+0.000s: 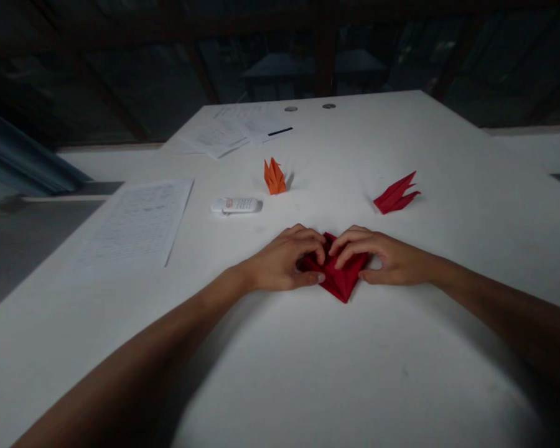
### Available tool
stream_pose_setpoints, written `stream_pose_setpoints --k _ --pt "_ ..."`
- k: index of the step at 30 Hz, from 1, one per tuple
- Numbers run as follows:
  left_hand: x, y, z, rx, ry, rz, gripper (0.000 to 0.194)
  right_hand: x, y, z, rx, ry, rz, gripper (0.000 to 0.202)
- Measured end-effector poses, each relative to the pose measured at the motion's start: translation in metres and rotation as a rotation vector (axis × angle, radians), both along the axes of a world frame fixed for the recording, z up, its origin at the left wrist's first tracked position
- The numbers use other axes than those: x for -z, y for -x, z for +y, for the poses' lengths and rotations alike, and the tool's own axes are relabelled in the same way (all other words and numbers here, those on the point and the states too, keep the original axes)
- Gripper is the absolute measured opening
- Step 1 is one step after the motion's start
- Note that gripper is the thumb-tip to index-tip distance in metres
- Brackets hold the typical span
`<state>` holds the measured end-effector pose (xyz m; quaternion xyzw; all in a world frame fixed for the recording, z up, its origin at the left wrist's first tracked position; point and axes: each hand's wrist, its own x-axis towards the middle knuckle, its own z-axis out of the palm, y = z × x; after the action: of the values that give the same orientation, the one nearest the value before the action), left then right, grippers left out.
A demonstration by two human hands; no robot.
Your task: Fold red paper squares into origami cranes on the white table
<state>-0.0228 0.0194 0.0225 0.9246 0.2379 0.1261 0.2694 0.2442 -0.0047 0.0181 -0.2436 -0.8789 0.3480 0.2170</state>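
1. Paper (343, 283), red and folded into a diamond, on a white table (326, 373), below and right of the frame's centre.
2. Left hand (287, 260) curled over the paper's left side, thumb and fingers apart; cannot tell whether pinching.
3. Right hand (387, 255) with bent fingers on top, thumb at right edge; cannot tell whether pinching.
4. Orange folded figure (275, 179), upper centre; red folded figure (394, 196), right of centre.

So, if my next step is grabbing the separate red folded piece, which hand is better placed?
Probably your right hand: it's nearer the separate red folded piece, which sits just beyond it. Your left hand is farther off, at the opposite side of the red paper.
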Motion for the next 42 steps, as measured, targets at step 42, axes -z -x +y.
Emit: stream_pose_setpoints --k 42 --pt "0.011 -0.004 -0.004 -0.314 -0.088 -0.254 0.011 0.01 0.01 -0.005 0.319 0.437 0.358 0.035"
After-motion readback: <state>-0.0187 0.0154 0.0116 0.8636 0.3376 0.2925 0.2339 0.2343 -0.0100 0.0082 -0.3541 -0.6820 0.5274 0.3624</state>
